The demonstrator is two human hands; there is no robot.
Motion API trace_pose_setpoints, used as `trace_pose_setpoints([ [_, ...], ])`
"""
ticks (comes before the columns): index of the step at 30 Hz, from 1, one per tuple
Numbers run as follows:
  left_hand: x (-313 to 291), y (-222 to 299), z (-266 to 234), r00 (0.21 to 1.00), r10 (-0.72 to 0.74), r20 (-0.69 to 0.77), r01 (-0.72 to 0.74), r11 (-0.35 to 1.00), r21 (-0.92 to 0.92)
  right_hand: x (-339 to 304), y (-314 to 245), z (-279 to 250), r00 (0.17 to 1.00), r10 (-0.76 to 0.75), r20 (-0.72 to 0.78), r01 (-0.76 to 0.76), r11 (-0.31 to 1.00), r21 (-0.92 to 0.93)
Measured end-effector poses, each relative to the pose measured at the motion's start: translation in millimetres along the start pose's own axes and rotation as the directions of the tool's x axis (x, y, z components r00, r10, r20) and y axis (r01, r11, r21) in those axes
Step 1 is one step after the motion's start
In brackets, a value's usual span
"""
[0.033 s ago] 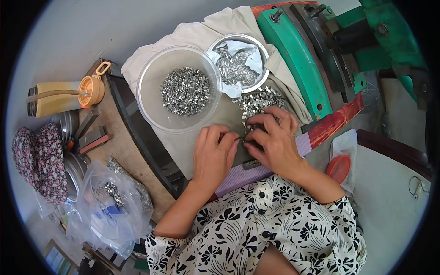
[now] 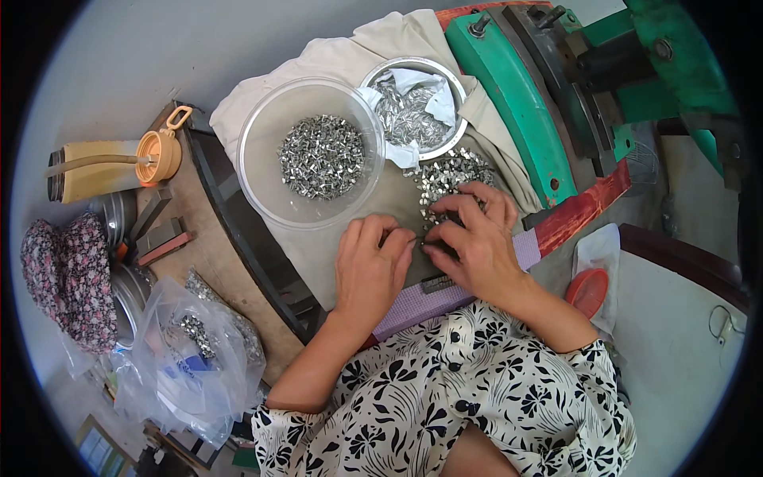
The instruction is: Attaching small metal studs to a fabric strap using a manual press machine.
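– so, what is in the middle of the frame?
– the left hand (image 2: 366, 266) and, facing it, the right hand (image 2: 481, 258), fingertips nearly meeting over a grey cloth (image 2: 318, 258)
– and the fingers?
– on each hand the thumb and forefinger are bent toward each other; a small dark bit (image 2: 420, 241) shows between the two hands, but it is too tiny to make out, and i cannot tell whether either hand is clamped on it
– what sits near them?
– a pile of loose metal bits (image 2: 445, 179) just above the right hand, right of centre, its lower edge partly hidden behind those fingers; a small ridged strip (image 2: 435, 285) lies just below the hands
– and higher up?
– a clear tub (image 2: 256, 159) with silvery pieces (image 2: 322, 159) in it, upper centre, and beside it a round bowl (image 2: 460, 103) of shiny slivers (image 2: 409, 119) and white lining (image 2: 439, 105); a green machine (image 2: 509, 103) stands at the upper right of the frame
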State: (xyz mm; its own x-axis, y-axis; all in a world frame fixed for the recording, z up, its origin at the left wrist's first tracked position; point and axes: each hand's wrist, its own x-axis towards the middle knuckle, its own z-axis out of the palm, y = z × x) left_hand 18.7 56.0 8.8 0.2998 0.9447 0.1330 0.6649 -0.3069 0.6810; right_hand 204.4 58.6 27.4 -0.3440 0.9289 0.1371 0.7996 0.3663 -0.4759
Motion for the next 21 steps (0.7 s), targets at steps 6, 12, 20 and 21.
trace_pose_setpoints([
  [6,-2.5,-2.0,2.6,0.999,0.027,-0.018,-0.027,1.0,0.007,-7.9,7.0,-0.3,0.998,-0.069,-0.007,0.069,0.997,0.046],
  [12,1.2,-1.5,2.9,0.999,0.032,-0.032,-0.032,0.999,0.011,-49.3,9.4,-13.8,0.972,-0.237,-0.012,0.235,0.968,-0.087],
  [20,-0.8,-1.3,4.0,0.998,-0.007,-0.061,0.004,0.999,-0.045,-30.7,14.3,-18.6,0.991,-0.118,-0.069,0.116,0.993,-0.033],
  [21,-1.3,-1.4,4.2,0.998,-0.007,-0.06,0.004,0.999,-0.045,-23.5,17.5,-12.4,0.988,-0.106,-0.113,0.101,0.994,-0.048],
])
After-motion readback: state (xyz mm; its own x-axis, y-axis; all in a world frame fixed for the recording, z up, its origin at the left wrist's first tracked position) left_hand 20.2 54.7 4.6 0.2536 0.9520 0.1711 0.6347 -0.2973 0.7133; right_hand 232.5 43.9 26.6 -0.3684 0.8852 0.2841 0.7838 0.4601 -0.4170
